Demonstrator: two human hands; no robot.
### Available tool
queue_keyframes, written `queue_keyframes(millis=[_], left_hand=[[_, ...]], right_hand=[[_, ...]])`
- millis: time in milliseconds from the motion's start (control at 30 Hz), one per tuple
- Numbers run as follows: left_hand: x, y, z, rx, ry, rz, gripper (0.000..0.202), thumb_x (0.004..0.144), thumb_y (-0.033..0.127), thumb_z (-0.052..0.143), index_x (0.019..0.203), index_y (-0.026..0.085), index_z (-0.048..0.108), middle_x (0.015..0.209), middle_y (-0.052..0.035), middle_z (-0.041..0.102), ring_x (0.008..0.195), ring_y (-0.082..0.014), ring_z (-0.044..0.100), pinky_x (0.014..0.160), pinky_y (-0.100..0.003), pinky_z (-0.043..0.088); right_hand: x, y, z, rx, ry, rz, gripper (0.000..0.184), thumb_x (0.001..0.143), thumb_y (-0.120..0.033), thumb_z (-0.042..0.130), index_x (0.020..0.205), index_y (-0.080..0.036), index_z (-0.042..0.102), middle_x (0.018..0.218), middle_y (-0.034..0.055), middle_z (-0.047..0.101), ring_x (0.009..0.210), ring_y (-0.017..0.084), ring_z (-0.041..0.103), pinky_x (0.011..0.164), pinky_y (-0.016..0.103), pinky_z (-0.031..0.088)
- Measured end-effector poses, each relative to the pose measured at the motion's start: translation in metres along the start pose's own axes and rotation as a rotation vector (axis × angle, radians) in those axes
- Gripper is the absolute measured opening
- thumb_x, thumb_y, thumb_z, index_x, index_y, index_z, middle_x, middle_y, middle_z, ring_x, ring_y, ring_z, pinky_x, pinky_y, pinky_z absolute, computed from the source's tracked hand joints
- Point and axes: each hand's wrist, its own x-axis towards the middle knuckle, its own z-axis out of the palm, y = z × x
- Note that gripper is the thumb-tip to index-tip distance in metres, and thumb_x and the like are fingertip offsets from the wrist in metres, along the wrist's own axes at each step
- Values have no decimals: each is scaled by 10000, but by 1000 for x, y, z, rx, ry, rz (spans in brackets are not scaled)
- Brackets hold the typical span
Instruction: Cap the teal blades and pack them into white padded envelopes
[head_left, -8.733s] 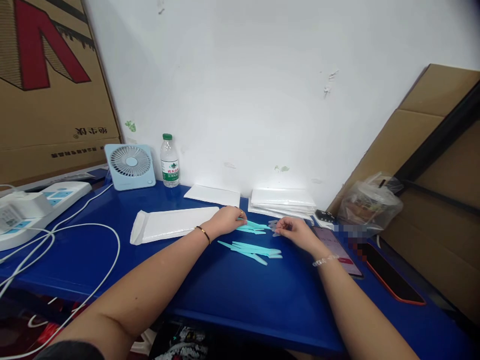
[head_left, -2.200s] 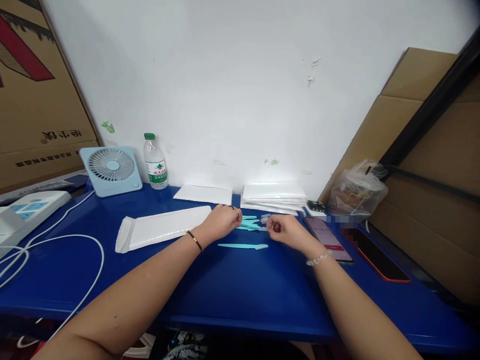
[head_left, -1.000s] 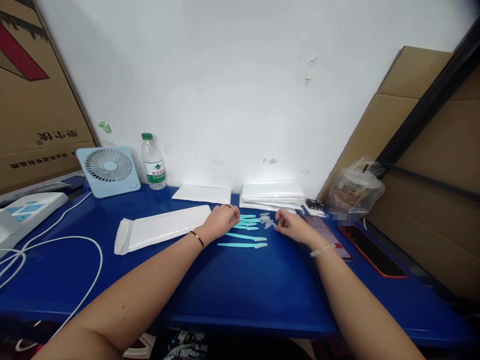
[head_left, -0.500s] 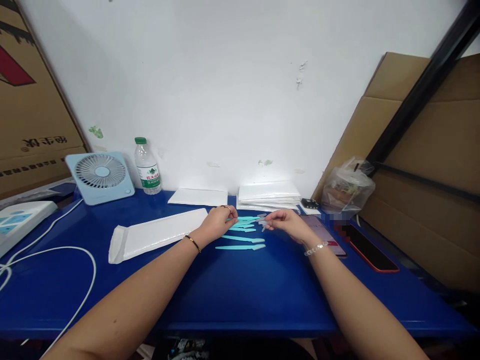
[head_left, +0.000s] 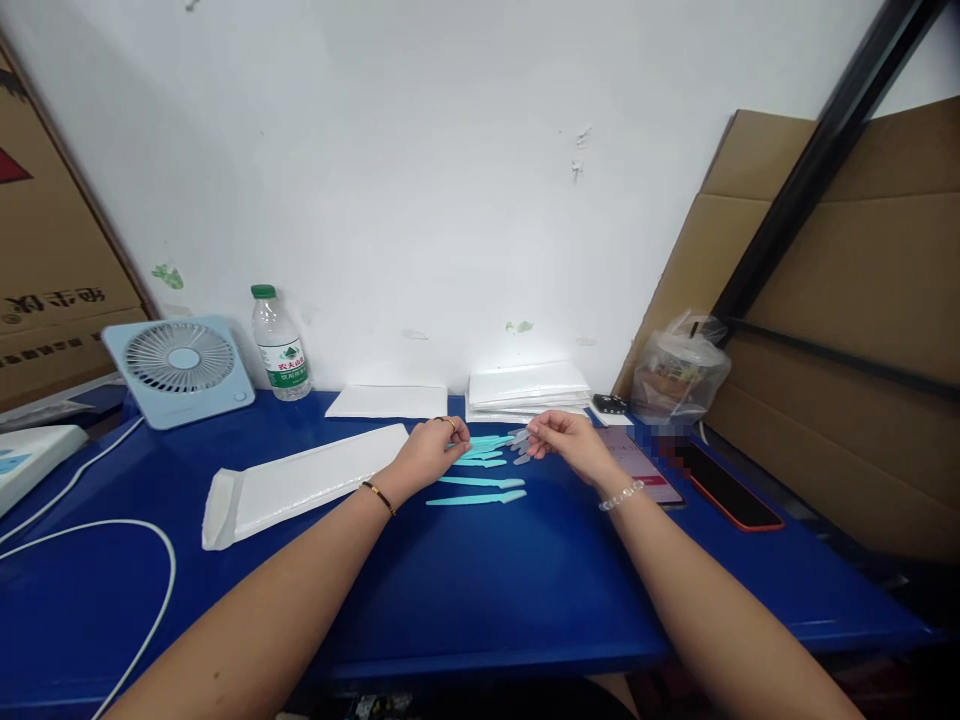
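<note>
Several slim turquoise eyebrow razors (head_left: 476, 498) lie roughly side by side on the blue table, blade ends to the right. My left hand (head_left: 435, 447) is closed in a pinch at the handle ends of the upper razors; its fingers partly hide them. In my right hand (head_left: 566, 442), thumb and fingers are closed on several translucent blade caps (head_left: 519, 445), fanned out toward the razors' tips. Whether any cap touches a razor I cannot tell. A long white padded envelope (head_left: 307, 480) lies left of the razors, partly behind my left wrist.
Behind my hands, a stack of white padded envelopes (head_left: 525, 388) and another white envelope (head_left: 390, 402) lie along the wall. A fan (head_left: 180, 370) and water bottle (head_left: 281, 345) stand left. Two phones (head_left: 727, 485) (head_left: 649, 470) and a bagged cup (head_left: 679, 370) are right.
The view has shifted slightly, moving the scene left. My right hand has turned a little, and the translucent caps in it are more spread out. My left hand stays at the razor handles.
</note>
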Motion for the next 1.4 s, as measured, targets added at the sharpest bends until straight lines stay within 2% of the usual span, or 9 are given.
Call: queue_keyframes(millis=[233,333,433,533,700,767,867,1033,1400], left_hand=[[-3,7,1,-138,-107,-27,201,801,386,522,828,199,591,767,-4,630,697,-147,571,583,-234,407],[-4,6,1,-191,-247,-54,231,776,413,549,821,192,602,751,-3,638,681,-143,577,569,-223,415],[-5,5,2,-127,-363,-59,235,752,417,583,802,191,623,742,-3,642,664,-140,578,543,-213,401],[-5,4,3,38,-310,3,232,782,409,565,856,204,648,840,-20,653,731,-154,589,595,-227,410],[-3,1,4,346,-146,99,180,821,298,543,937,222,656,979,-46,639,882,-195,583,729,-272,414],[-1,0,4,394,-146,110,140,816,291,555,873,219,661,934,-40,642,864,-197,583,717,-277,411],[-1,-1,5,399,-149,92,131,820,292,552,807,208,652,883,-38,643,845,-198,581,693,-278,407],[-1,-3,6,352,-154,68,150,827,303,538,801,201,646,877,-47,642,837,-195,581,687,-274,413],[0,2,3,279,-127,43,181,839,296,498,804,190,640,883,-50,649,819,-185,593,727,-269,440]], right_hand=[[-5,-4,14,-58,-126,56,314,747,-443,673,778,-138,602,683,34,656,633,170,671,594,282,525],[-5,-6,6,-320,-128,27,305,818,-439,577,801,-139,629,631,29,628,571,147,619,563,275,488],[-5,-3,-4,-694,-94,-132,205,807,-348,592,817,-160,671,740,44,634,625,142,585,599,268,457],[-4,3,-5,-918,-193,-235,103,766,-244,625,825,-179,678,881,58,624,706,147,579,656,262,446],[-4,8,7,-1149,-213,-270,91,731,-84,552,706,-162,594,744,47,601,664,151,552,630,261,410],[-4,7,8,-1090,-171,-242,122,712,-68,549,771,-169,584,681,19,593,619,141,547,597,254,405],[-5,4,6,-744,-112,-143,198,767,-135,544,957,-188,565,641,-21,593,562,126,572,558,244,443],[-2,2,-2,-171,-77,88,270,721,-331,700,888,-143,601,748,55,686,705,175,682,636,285,552],[-3,-3,-1,-227,-120,172,370,688,-467,715,746,-115,615,613,35,661,495,123,642,407,179,456]])
